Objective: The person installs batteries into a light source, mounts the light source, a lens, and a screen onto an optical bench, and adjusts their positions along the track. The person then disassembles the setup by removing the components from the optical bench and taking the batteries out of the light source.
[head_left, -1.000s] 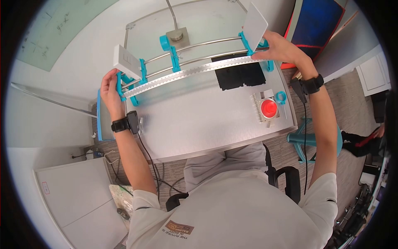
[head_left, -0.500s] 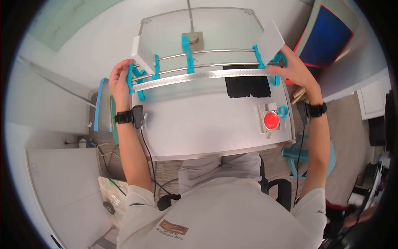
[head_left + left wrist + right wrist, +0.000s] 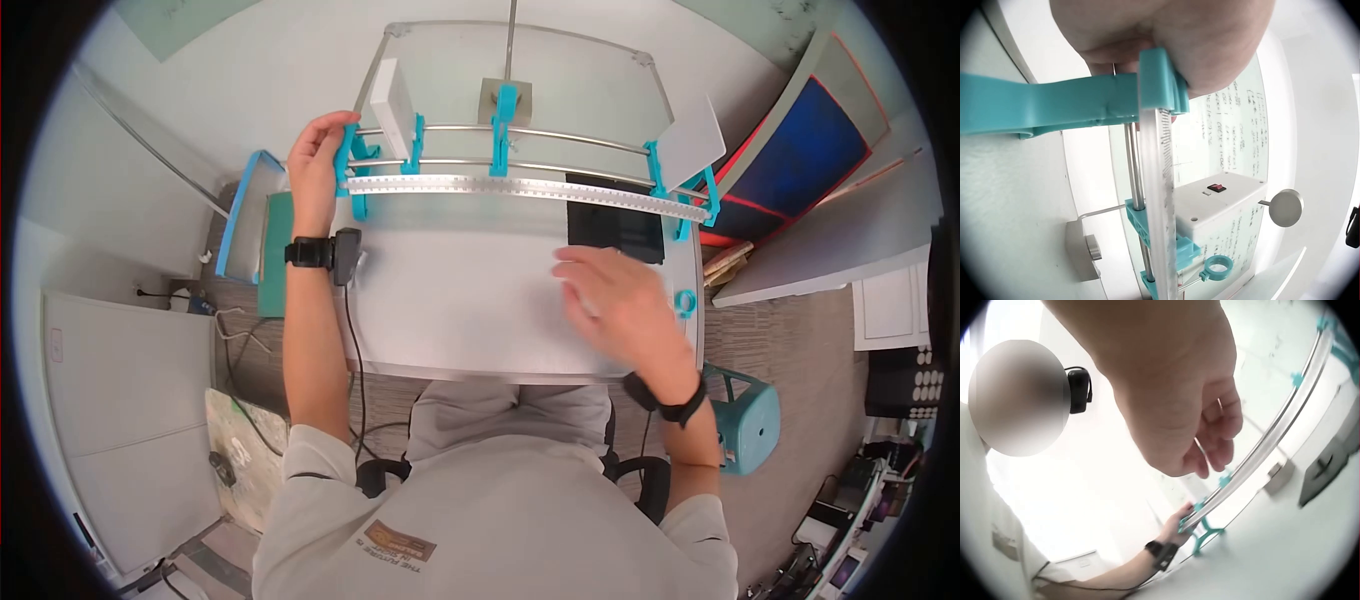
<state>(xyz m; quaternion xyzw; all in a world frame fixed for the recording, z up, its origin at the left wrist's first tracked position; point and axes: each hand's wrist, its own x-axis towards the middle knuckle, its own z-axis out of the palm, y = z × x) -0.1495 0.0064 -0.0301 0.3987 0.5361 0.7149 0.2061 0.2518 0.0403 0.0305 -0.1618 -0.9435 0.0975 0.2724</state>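
Left hand (image 3: 318, 165) grips the rail frame's teal end bracket (image 3: 347, 160); right hand (image 3: 618, 305), fingers loosely spread, hovers above the surface (image 3: 460, 290).

A lab or classroom workspace: a white desk (image 3: 470, 300) carries an optical-bench-style rail (image 3: 520, 187) with a ruled scale and teal printed mounts, a written-on whiteboard (image 3: 1235, 125) stands behind it, and white cabinets (image 3: 120, 420) and cables line the carpeted floor.
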